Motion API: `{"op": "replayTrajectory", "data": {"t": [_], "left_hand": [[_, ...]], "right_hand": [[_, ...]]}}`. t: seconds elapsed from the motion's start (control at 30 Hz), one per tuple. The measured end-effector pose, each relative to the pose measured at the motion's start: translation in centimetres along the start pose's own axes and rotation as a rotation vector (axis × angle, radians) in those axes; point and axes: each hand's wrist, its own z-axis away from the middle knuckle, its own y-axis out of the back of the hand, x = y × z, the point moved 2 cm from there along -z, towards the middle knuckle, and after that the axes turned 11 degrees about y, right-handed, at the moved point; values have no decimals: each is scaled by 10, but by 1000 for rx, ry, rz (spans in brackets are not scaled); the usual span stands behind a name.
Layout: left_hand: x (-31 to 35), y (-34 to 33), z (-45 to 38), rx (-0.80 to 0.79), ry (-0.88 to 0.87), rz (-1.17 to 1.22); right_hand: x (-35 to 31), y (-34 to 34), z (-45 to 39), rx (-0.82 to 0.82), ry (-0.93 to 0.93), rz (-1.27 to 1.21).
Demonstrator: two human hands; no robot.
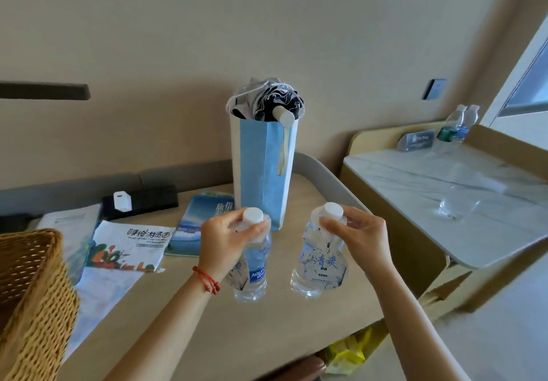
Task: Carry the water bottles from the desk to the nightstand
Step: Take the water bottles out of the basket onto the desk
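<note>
L hand pinches neck of clear ribbed plastic bottle w/ blue label; R hand pinches neck of squat clear bottle. Both white-capped, upright over smooth beige desk, near tall blue paper bag & woven basket

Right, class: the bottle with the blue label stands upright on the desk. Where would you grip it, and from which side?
Grip the blue-label bottle at its shoulder, just under the white cap, coming from above. It stands upright with the cap clear, and the left hand already pinches it there. The blue paper bag close behind probably hinders a grasp from the back.
</note>
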Motion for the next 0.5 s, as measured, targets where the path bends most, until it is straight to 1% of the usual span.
{"op": "replayTrajectory", "data": {"t": [0.13,0.3,0.5], "left_hand": [[-17,-16,-21,-25,27,-3],[-33,-40,-39,-4,66,-55],[-52,-68,-49,101,160,-74]], "right_hand": [[26,-7,-16,-3,-46,43],[70,-10,-39,-68,-105,70],[110,-8,-66,-167,-144,28]]}}
